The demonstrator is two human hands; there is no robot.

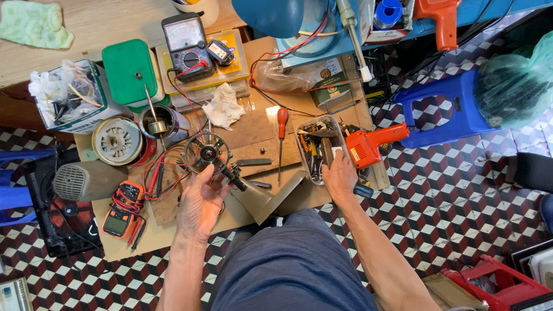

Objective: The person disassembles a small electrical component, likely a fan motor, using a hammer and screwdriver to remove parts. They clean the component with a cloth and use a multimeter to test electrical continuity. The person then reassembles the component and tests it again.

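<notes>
My left hand holds a round metal fan-motor frame with a black shaft sticking out toward the lower right, lifted just above a low wooden work board. My right hand reaches into a clear plastic tray full of small tools and rests on them; whether the fingers grip one is hidden. A red-handled screwdriver lies on the board between both hands. An orange soldering gun lies right of the tray.
An analog meter on a yellow box, a green box, a tin and an orange multimeter crowd the left. A blue stool stands on the patterned floor at right. My knees are below the board.
</notes>
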